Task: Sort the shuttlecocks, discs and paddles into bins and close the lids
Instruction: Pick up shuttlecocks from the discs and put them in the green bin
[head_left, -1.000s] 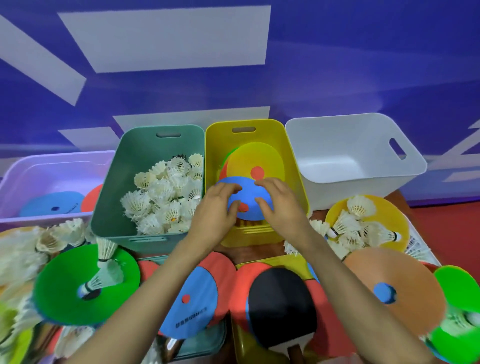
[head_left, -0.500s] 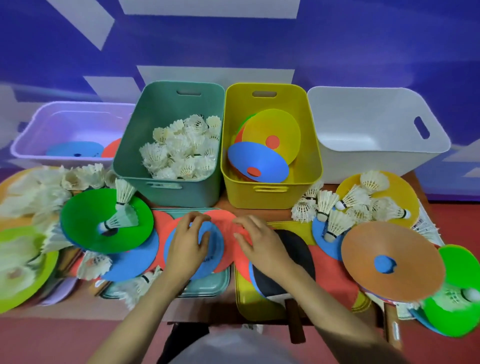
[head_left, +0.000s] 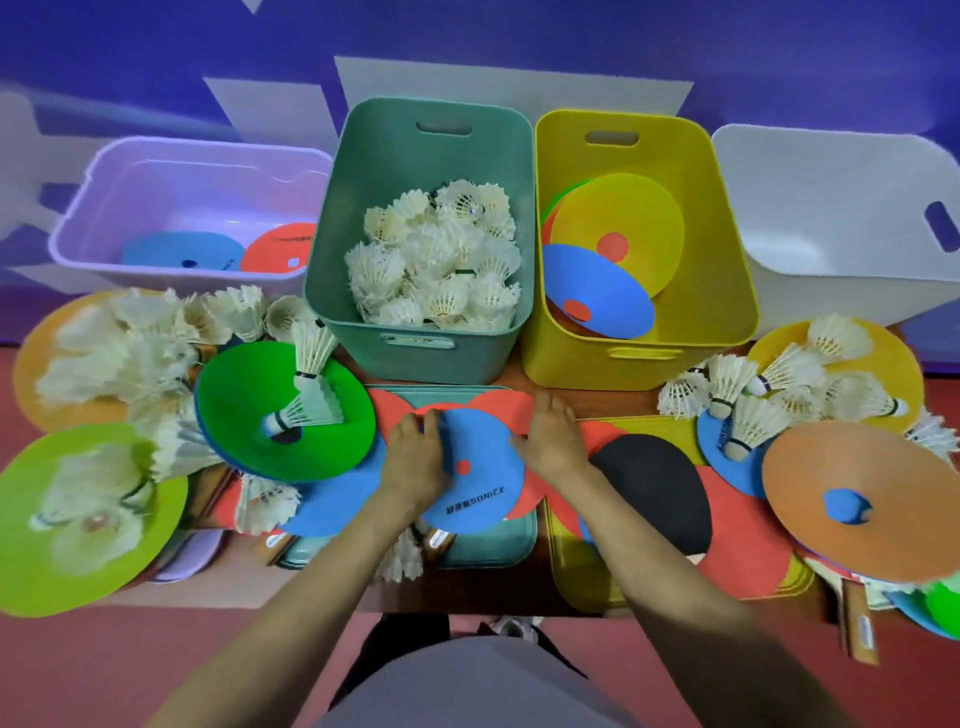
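Purple wall with pale grey shapes behind everything, red floor below, and your counter (head_left: 597, 400) is totally buried in gear. Only one view, the head cam, so here goes.

Back row, left to right: a lilac bin (head_left: 156, 171) with a blue and a red disc in it, a green bin (head_left: 415, 156) piled with shuttlecocks (head_left: 441, 260), a yellow bin (head_left: 722, 208) with a yellow disc (head_left: 634, 208) leaning over a blue one, and a white bin (head_left: 831, 218) whose inside you can't really see into.

Front middle, both your hands sit on the blue disc (head_left: 478, 467) with the red dot and printed lettering. It lies on top of red discs over a teal lid (head_left: 498, 545). Your left hand (head_left: 415, 457) has its fingers curled over the disc's left edge, looks like a pinch on the rim. Your right hand (head_left: 553, 441) lies flat with fingers spread loosely on the right edge, where blue meets red.

Just right of that hand, a black paddle (head_left: 654, 493) lies on red discs and a yellow lid (head_left: 582, 582). Further right, an orange disc (head_left: 883, 467) with a blue centre, with loose shuttlecocks behind it on a blue and a yellow disc.

Left side: a green disc (head_left: 249, 400) with two shuttlecocks stacked in it, a lime disc (head_left: 31, 545) and a blurry heap of feathers.
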